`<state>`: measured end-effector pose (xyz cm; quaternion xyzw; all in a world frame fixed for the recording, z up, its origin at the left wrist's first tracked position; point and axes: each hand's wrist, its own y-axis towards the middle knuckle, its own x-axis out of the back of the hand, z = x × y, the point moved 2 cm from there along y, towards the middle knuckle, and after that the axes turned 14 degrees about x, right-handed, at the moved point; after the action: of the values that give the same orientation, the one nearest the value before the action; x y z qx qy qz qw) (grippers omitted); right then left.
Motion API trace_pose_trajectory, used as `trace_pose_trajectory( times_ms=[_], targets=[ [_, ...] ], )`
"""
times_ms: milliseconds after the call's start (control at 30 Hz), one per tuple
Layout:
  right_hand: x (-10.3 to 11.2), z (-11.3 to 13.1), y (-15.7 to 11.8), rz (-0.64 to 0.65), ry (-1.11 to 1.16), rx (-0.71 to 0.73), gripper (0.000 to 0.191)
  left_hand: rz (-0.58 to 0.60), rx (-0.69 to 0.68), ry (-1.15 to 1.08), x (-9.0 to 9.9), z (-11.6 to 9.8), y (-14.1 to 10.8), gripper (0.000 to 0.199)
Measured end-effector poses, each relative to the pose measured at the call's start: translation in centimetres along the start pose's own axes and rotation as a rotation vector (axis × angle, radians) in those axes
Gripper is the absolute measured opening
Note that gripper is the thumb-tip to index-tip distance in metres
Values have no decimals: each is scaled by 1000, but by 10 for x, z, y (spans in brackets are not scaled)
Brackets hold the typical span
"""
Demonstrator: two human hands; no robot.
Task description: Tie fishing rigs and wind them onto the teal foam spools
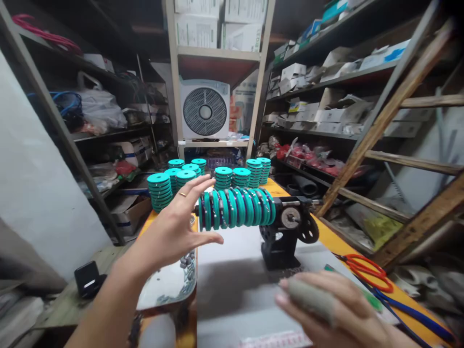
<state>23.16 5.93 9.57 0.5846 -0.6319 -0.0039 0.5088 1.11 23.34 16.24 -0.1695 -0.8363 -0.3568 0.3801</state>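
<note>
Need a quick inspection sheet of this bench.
surface: orange table, white sheet on it.
job's things: teal rings on the spindle of a black hand winder; teal ring stacks stand behind it.
clutter: steel tray of small metal parts at the table's left side.
hands: left hand open beside the rings, contact unclear; right hand curled low over the sheet, grey wrap on its fingers.
cables: red loop and blue cord on the table's right side.
surroundings: shelves of boxes, fan, wooden ladder.
</note>
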Motion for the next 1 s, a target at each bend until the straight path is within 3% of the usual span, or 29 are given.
trace_pose_trajectory(
  times_ms=[67,167,300,400,500,667,1000],
  targets=[
    [13,-11,-26,2,-25,-126,56,-25,-110,158,-2,-19,7,87],
    [24,-34,-57,6,-15,-319,49,-39,-260,324,-12,-44,22,91],
    [21,-53,-94,271,155,-595,25,-43,-276,461,-29,-58,39,92],
    [11,-54,-117,452,297,-760,20,-66,-238,536,-39,-61,43,86],
    [-1,-51,-125,492,352,-820,20,-101,-208,582,-44,-61,42,77],
    [-18,-50,-118,444,380,-844,13,-150,-194,650,-46,-60,39,61],
    [-30,-35,-115,404,344,-929,13,-160,-176,732,-45,-65,37,57]
  ],
)
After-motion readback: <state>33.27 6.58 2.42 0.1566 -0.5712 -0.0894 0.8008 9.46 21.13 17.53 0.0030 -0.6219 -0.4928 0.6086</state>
